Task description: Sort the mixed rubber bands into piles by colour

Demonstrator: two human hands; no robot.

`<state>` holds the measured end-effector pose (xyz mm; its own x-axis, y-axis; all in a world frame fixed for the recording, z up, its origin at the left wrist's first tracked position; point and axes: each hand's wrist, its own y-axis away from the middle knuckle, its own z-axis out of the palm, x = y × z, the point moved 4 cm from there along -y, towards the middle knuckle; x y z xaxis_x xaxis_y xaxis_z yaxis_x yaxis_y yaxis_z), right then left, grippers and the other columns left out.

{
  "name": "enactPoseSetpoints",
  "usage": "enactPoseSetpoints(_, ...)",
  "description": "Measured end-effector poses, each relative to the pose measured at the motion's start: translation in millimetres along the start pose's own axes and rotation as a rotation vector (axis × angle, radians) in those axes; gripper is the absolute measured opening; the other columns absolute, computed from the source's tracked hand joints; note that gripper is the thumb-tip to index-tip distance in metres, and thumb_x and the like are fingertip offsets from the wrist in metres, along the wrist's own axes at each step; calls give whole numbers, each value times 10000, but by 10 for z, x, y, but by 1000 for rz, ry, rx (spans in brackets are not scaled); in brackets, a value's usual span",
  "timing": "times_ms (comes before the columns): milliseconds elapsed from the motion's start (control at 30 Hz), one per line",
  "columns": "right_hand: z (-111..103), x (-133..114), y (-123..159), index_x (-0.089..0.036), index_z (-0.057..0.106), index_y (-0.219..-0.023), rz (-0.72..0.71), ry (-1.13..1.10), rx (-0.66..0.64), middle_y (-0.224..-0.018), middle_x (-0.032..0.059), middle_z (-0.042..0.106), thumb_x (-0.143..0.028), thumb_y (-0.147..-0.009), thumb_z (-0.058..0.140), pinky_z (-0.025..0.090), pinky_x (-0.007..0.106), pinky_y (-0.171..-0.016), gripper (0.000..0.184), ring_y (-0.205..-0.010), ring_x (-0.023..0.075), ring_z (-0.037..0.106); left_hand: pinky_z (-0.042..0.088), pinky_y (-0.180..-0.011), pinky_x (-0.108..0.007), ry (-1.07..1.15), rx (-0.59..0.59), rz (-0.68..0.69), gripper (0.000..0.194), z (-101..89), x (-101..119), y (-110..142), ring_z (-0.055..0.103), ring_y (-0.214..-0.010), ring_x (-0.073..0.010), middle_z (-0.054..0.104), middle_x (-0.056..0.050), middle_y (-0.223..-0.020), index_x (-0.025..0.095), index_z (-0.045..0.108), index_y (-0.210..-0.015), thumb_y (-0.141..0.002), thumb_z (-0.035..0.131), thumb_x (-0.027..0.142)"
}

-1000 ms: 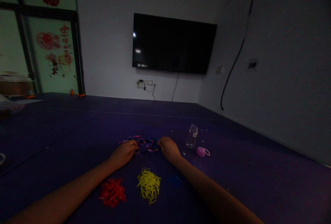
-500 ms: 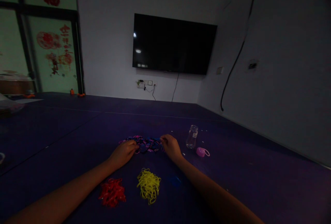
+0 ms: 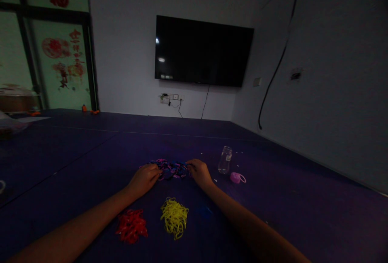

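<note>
Two hands at a tangle of mixed elastic bands

The left hand (image 3: 147, 178) rests at the near left edge of the mixed-colour band pile (image 3: 174, 170), its fingers curled in together; the right hand (image 3: 198, 172) is at the pile's right edge, thumb and fingertips drawn close; whether either one pinches a band cannot be told in this dim light. The pile, pink, blue and very dark loops overlapping, lies on the purple surface (image 3: 169, 143) between the hands; nearer the person sit the yellow rubber bands (image 3: 174, 216), with the red bands (image 3: 131, 226) to their left, the two heaps apart; a faint blue patch (image 3: 206, 211) shows to the right of the yellow heap, too dark to name.

For handling the tangle well, a light fingertip grip on one loop at the rim seems best, the left hand steadying its neighbours; dark loops look easy to miss against purple, and a hard tug could drag linked ones along; low, short moves should keep the forearms off the near heaps, and the right elbow clear of the upright clear bottle (image 3: 224, 162) and pink cap (image 3: 235, 178).
</note>
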<state>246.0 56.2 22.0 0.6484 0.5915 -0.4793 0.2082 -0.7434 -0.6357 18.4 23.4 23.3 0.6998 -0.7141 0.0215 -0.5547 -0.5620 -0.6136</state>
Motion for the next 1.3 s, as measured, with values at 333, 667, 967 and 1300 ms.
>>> enactPoseSetpoints(333,25,6,4,-177,673,-1042,-39,14,-1,-926,74,670,-76,-776,510,480,288,-770,327,-845,175,611,462,-691,-276,-9,3,0,204,4,18,-2,601,-780,-175,646,-46,-809,176,672,-920,-874,481,120)
enactPoseSetpoints(667,31,21,-5,-181,708,-902,-65,12,23,-837,58,680,-60,-782,474,487,262,-728,289,-776,159,623,472,-733,-291,3,-2,-7,194,6,12,-6,606,-818,-182,657,-47,-847,175,672,-930,-856,505,109)
enactPoseSetpoints(967,4,-1,7,-222,710,-958,-31,93,-65,-937,48,701,-124,-841,463,476,265,-790,291,-870,167,636,468,-710,-280,-6,-7,-19,200,23,1,1,609,-794,-178,650,-42,-828,183,676,-920,-874,490,127)
enactPoseSetpoints(1300,1,-58,21,-216,705,-990,-30,153,-83,-948,48,702,-96,-838,451,467,240,-793,320,-884,160,634,453,-695,-267,-8,-12,-20,238,-25,43,-6,590,-771,-166,631,-45,-797,169,678,-889,-915,441,167)
